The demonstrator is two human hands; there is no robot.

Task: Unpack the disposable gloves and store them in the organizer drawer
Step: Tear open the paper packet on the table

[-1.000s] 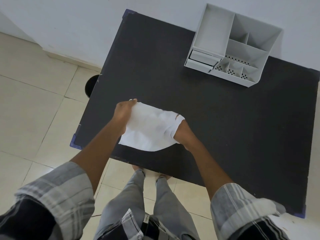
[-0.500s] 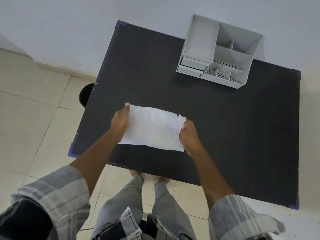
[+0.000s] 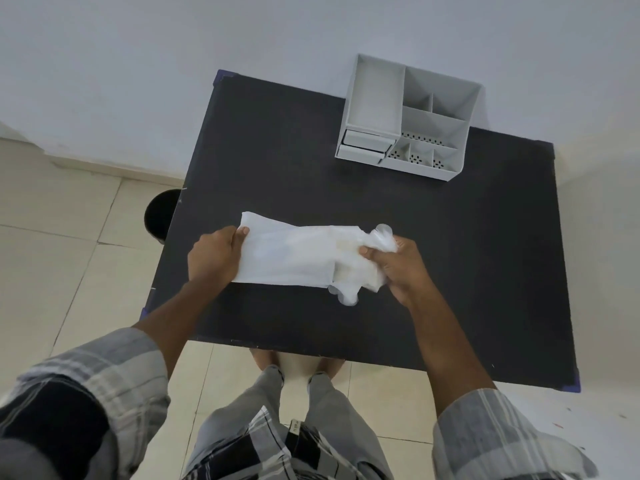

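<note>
A flat white packet point(image 3: 287, 252) lies across the middle of the black table point(image 3: 450, 271). My left hand point(image 3: 214, 256) pinches the packet's left end. My right hand point(image 3: 398, 265) grips a bunch of clear, crinkled disposable gloves point(image 3: 367, 271) sticking out of the packet's right end. The grey organizer point(image 3: 408, 123) stands at the table's far edge against the wall, with two small closed drawers point(image 3: 365, 147) at its front left and several open compartments.
A round black bin point(image 3: 161, 214) stands on the tiled floor at the table's left side. A white wall runs behind the table. My legs and feet are below the table's near edge.
The packet has been stretched out sideways. My right hand has moved right, and clear gloves now show out of the packet's right end.
</note>
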